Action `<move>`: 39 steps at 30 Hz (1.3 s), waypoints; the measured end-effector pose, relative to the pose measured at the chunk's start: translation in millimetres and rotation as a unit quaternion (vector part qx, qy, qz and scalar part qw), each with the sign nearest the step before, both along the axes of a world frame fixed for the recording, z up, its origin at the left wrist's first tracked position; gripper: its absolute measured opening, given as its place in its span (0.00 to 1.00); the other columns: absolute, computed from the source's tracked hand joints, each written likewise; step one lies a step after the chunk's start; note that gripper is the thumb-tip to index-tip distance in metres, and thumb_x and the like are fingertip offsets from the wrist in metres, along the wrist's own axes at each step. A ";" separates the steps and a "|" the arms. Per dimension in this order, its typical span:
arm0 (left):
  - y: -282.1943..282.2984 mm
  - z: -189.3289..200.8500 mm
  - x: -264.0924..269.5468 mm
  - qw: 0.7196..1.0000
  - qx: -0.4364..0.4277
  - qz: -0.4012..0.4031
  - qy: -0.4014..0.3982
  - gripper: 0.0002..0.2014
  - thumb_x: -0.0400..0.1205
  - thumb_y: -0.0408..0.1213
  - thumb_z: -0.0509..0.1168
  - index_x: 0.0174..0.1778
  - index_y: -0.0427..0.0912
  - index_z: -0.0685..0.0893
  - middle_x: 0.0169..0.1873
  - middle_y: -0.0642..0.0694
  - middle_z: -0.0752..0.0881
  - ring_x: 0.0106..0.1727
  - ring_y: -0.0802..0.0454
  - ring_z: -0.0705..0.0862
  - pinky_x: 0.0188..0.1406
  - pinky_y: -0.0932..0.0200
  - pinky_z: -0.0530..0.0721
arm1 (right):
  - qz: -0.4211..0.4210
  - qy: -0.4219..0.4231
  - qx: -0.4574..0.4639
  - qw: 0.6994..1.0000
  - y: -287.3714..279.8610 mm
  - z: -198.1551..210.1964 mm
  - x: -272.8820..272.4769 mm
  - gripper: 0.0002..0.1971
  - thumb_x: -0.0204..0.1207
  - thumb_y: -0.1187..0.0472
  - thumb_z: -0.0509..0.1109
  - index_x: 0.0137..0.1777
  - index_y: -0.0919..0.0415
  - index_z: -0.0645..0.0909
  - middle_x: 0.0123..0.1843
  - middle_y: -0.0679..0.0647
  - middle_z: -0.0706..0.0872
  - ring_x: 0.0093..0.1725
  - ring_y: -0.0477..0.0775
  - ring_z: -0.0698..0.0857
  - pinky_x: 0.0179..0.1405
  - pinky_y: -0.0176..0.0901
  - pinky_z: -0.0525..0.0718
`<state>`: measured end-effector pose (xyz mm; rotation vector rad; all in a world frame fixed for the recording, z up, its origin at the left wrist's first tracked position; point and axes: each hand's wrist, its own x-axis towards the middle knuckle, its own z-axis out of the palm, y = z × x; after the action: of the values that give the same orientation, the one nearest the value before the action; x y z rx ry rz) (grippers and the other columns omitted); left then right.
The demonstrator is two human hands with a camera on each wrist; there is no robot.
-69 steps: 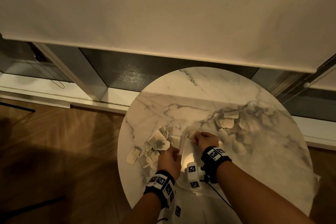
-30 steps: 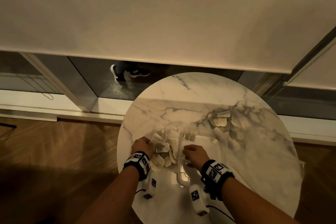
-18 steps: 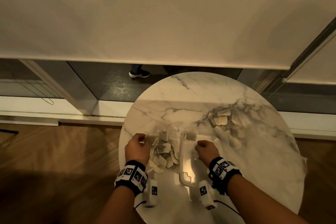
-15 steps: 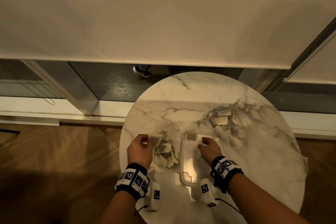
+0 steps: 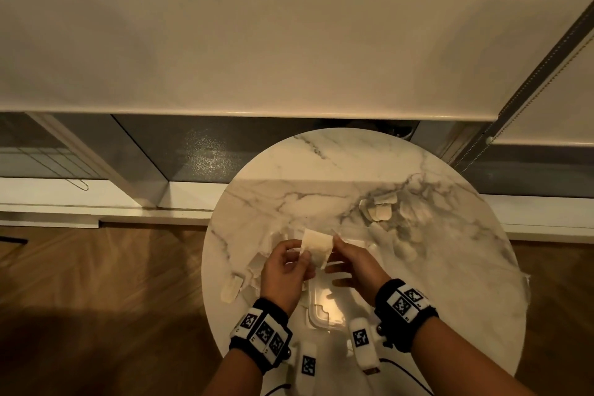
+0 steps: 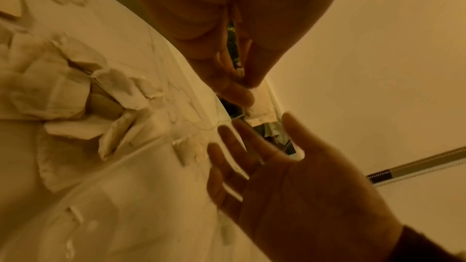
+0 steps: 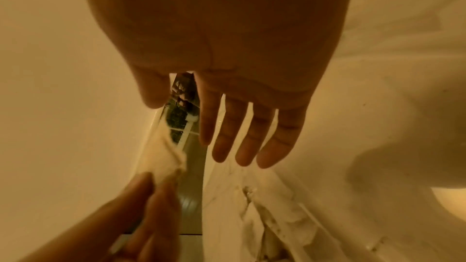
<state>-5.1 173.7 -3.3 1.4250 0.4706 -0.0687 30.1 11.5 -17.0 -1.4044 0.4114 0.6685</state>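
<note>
A pale tea bag (image 5: 316,247) is held up above the round marble table (image 5: 434,283). My left hand (image 5: 289,267) pinches its near left corner between thumb and fingers, and the wrist views show the tea bag (image 6: 259,107) (image 7: 161,152) hanging free. My right hand (image 5: 350,264) is beside it with straight, spread fingers (image 7: 242,136), touching the bag's right edge. Below both hands stands a clear plastic container (image 5: 324,305). A heap of loose tea bags (image 5: 254,267) (image 6: 75,97) lies just left of it.
A second cluster of tea bags (image 5: 379,212) lies at the table's back right. Behind the table are a lowered roller blind (image 5: 289,42) and dark window glass (image 5: 205,154). Wooden floor (image 5: 96,299) lies to the left.
My left hand has taken a tea bag out of the left heap and lifted it over the container. My right hand has left the container's rim and come up to the bag.
</note>
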 end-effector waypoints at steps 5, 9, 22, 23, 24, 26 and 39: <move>-16.6 -7.7 -1.3 0.999 -0.011 0.000 0.045 0.06 0.81 0.30 0.70 0.52 0.37 0.83 0.43 0.33 0.89 0.36 0.44 0.89 0.37 0.54 0.89 | -0.023 -0.089 0.017 0.996 0.3 6.5 -2.7 0.09 0.80 0.59 0.72 0.56 0.62 0.87 0.45 0.56 0.92 0.46 0.54 0.89 0.44 0.48 0.85; -21.4 -17.9 2.3 0.995 0.047 -0.037 0.074 0.04 0.80 0.33 0.71 0.48 0.39 0.85 0.43 0.39 0.89 0.40 0.48 0.88 0.33 0.57 0.87 | -0.021 -0.090 -0.036 0.995 -9.0 -5.8 -1.3 0.06 0.82 0.67 0.69 0.54 0.63 0.86 0.40 0.54 0.90 0.41 0.52 0.87 0.38 0.45 0.85; -14.3 -59.5 4.8 0.929 0.314 -0.136 0.142 0.16 0.77 0.25 0.63 0.58 0.42 0.85 0.47 0.50 0.86 0.51 0.50 0.86 0.55 0.57 0.86 | 0.065 -0.075 -0.309 0.946 -11.5 -66.1 29.7 0.07 0.77 0.60 0.73 0.39 0.48 0.87 0.39 0.50 0.89 0.46 0.54 0.87 0.51 0.44 0.84; -15.1 -60.4 4.6 0.928 0.316 -0.137 0.143 0.16 0.77 0.24 0.63 0.57 0.43 0.85 0.47 0.50 0.86 0.50 0.50 0.86 0.55 0.56 0.86 | 0.061 -0.074 -0.317 0.944 -9.6 -66.9 33.0 0.06 0.77 0.60 0.73 0.41 0.49 0.87 0.39 0.49 0.88 0.45 0.52 0.86 0.49 0.39 0.81; -14.9 -61.6 4.7 0.928 0.315 -0.135 0.144 0.16 0.77 0.24 0.63 0.57 0.43 0.85 0.47 0.49 0.86 0.50 0.51 0.86 0.55 0.55 0.86 | 0.062 -0.074 -0.326 0.940 -7.2 -66.2 36.1 0.05 0.77 0.60 0.73 0.41 0.50 0.87 0.37 0.49 0.86 0.43 0.51 0.84 0.47 0.37 0.78; -15.2 -62.7 4.9 0.932 0.307 -0.131 0.142 0.16 0.77 0.24 0.62 0.57 0.44 0.85 0.46 0.50 0.86 0.48 0.52 0.85 0.54 0.56 0.86 | 0.059 -0.080 -0.345 0.933 -4.6 -64.7 42.2 0.05 0.77 0.59 0.74 0.40 0.52 0.84 0.33 0.48 0.83 0.41 0.52 0.83 0.44 0.38 0.77; -13.7 -71.7 3.9 0.937 0.291 -0.125 0.146 0.15 0.78 0.25 0.62 0.55 0.45 0.84 0.45 0.49 0.86 0.45 0.56 0.84 0.46 0.63 0.85 | -0.048 -0.059 -0.331 0.941 7.7 -73.3 56.4 0.06 0.74 0.58 0.77 0.48 0.57 0.86 0.41 0.52 0.87 0.47 0.55 0.85 0.50 0.40 0.80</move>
<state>-1.2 160.0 -75.0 2.0694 0.5794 -0.3763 86.6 19.1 -90.3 -2.0341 0.6415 0.3688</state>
